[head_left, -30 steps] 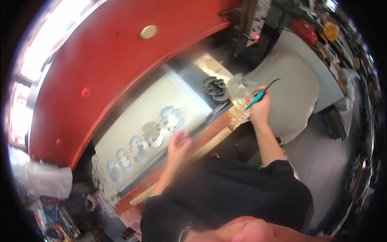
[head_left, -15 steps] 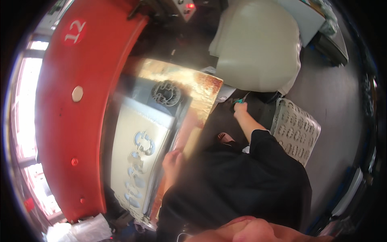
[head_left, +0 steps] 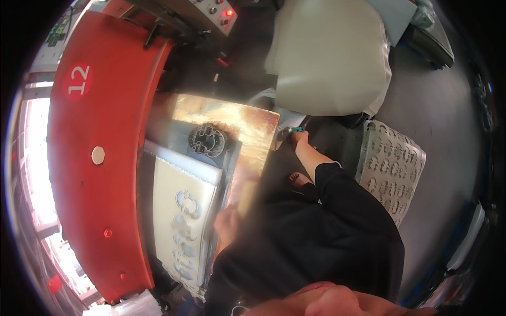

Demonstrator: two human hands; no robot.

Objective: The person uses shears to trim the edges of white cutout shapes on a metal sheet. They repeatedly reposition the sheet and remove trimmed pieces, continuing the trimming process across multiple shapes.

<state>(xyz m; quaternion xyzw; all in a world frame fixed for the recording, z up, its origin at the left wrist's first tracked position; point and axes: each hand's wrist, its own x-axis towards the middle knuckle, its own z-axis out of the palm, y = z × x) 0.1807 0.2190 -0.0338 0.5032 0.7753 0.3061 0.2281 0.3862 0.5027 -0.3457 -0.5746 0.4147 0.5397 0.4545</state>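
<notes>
My right hand [head_left: 299, 138] reaches forward past the table's right edge, closed around a small tool with teal handles [head_left: 297, 130] that looks like scissors; its blades are partly hidden. Low by the table's near right side is my left hand [head_left: 226, 224], its fingers blurred and partly hidden against the edge. A black and metal ring-shaped cutting die [head_left: 208, 141] stands on the table. Nearer me lies a cream sheet [head_left: 171, 203] with a row of cut-out shapes, on a white slab. A shiny brass-coloured plate [head_left: 226, 108] borders the far and right sides.
A long red press beam [head_left: 105, 210] runs along the left. Beyond it is a control box [head_left: 217, 13] with a lit red lamp. Cream material [head_left: 332, 58] drapes over something at the far right, and a punched sheet [head_left: 392, 168] hangs to my right. White plastic [head_left: 132, 306] lies at lower left.
My right hand with the teal-handled tool has moved left, closer to the table's corner. The view has shifted a little. My left hand stays by the table edge.
</notes>
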